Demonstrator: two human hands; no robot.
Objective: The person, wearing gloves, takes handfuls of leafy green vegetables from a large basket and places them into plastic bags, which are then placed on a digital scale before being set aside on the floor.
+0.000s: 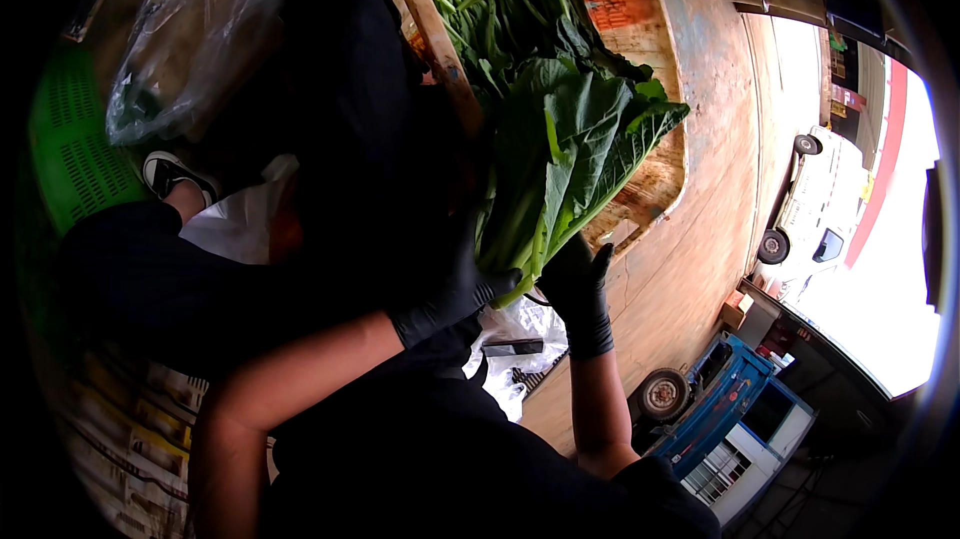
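Observation:
A bunch of dark green leafy greens (570, 154) with pale stalks is tilted over the near end of a worn plastic crate (665, 49). My left hand (455, 294), in a black glove, is closed around the lower stalks. On the other side of the stalk ends is my right hand (578, 289), also in a black glove. Its thumb points up beside the bunch, and its fingers go behind the stalks, partly hidden. More leafy greens (500, 34) lie inside the crate, their cut ends toward its far side.
A clear plastic bag (195, 49) and a green slatted crate (85, 144) are at the left, near a shoe (180, 177). White plastic (515, 339) lies below my hands. At the right are a blue truck (725, 409) and a white van (820, 204).

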